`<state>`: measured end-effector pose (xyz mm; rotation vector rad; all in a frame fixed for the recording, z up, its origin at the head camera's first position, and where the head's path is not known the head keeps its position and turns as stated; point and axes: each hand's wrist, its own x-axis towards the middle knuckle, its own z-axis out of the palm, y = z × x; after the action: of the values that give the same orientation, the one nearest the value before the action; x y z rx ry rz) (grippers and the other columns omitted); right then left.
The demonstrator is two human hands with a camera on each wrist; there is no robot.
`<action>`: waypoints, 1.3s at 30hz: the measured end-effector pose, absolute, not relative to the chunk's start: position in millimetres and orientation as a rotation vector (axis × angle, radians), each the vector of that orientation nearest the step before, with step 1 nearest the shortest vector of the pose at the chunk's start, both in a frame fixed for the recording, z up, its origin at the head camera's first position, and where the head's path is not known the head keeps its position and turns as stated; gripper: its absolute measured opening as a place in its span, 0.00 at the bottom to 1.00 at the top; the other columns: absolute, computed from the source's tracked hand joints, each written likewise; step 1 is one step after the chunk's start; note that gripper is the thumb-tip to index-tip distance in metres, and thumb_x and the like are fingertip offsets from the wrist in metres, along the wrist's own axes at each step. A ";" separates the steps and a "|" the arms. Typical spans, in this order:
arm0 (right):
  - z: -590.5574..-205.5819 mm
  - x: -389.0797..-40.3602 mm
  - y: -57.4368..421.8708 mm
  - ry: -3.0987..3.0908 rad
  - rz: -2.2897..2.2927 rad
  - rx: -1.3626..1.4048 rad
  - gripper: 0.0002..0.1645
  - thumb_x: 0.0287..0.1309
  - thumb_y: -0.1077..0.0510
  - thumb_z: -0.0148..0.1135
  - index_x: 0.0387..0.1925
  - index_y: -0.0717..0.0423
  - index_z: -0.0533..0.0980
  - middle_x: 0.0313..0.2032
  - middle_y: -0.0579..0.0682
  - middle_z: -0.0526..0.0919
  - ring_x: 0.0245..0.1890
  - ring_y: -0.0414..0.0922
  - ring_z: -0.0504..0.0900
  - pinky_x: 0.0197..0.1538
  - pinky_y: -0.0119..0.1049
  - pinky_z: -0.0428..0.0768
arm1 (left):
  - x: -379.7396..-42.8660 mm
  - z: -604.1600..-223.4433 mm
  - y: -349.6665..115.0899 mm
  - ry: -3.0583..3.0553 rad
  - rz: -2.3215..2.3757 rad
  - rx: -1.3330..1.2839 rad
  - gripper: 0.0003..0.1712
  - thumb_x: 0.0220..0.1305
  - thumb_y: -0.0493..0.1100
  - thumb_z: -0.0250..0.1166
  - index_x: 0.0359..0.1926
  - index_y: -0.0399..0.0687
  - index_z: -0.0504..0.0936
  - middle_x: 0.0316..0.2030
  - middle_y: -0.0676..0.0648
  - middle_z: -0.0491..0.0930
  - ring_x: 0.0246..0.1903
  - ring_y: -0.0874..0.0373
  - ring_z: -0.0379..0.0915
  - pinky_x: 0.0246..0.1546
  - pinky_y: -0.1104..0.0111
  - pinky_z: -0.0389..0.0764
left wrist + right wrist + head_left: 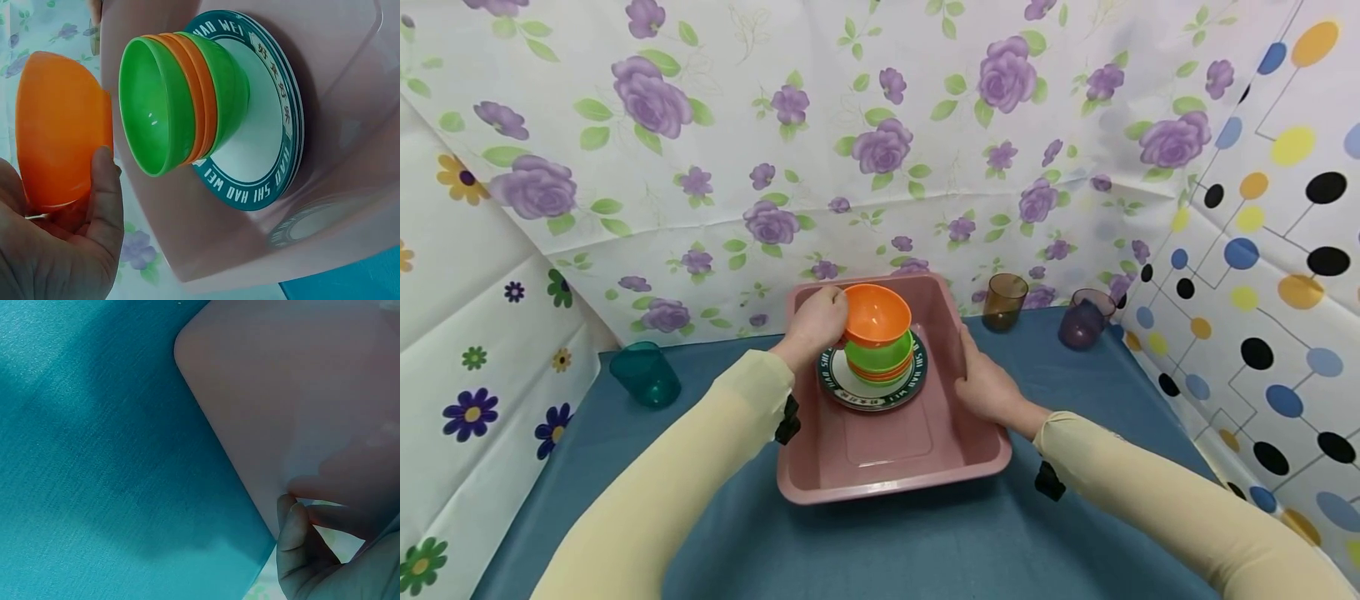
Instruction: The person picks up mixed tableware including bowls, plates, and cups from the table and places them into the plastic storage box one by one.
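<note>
An orange bowl (877,313) is held in the left hand's (815,323) grip, just above stacked green and orange bowls (883,358) on plates (844,382) inside a pink basin (887,473). The basin's rim is gripped by the right hand (988,383). A teal cup (647,377) is shown only by the head view.

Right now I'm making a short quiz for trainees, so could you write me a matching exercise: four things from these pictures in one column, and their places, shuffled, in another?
1. Lone orange bowl
2. Bowl stack
3. Teal cup
4. Amber cup

A. Right of the pink basin
B. On the plates
C. Left of the pink basin
D. Held by the left hand

Pairs: 1-D, 2-B, 3-C, 4-A
</note>
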<state>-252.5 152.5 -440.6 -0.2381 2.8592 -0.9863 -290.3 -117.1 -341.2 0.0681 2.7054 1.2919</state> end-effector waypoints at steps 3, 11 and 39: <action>-440.9 -252.5 152.1 2.858 -0.992 -0.234 0.58 0.65 0.66 0.54 0.81 0.51 0.28 0.63 0.68 0.75 0.37 0.48 0.85 0.27 0.39 0.75 | -292.6 -342.1 -117.1 2.697 1.283 0.061 0.25 0.83 0.47 0.39 0.64 0.36 0.72 0.47 0.39 0.79 0.33 0.50 0.80 0.34 0.64 0.86; -442.1 -252.9 152.4 2.878 -0.979 -0.232 0.58 0.65 0.65 0.54 0.82 0.52 0.29 0.65 0.67 0.73 0.43 0.51 0.84 0.31 0.39 0.77 | -296.7 -343.9 -118.6 2.720 1.160 0.061 0.24 0.80 0.42 0.43 0.63 0.34 0.75 0.43 0.39 0.80 0.35 0.49 0.82 0.34 0.65 0.86; -445.0 -254.4 154.3 2.867 -1.007 -0.225 0.58 0.66 0.65 0.55 0.82 0.49 0.29 0.71 0.65 0.67 0.52 0.53 0.82 0.36 0.40 0.77 | -306.0 -367.2 -107.8 2.819 0.755 0.026 0.22 0.81 0.41 0.47 0.64 0.34 0.76 0.48 0.37 0.79 0.34 0.50 0.83 0.35 0.67 0.85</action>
<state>-254.4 154.3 -445.0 -0.2255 2.8675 -1.0072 -306.0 -107.8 -367.2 0.0260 2.8187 0.7547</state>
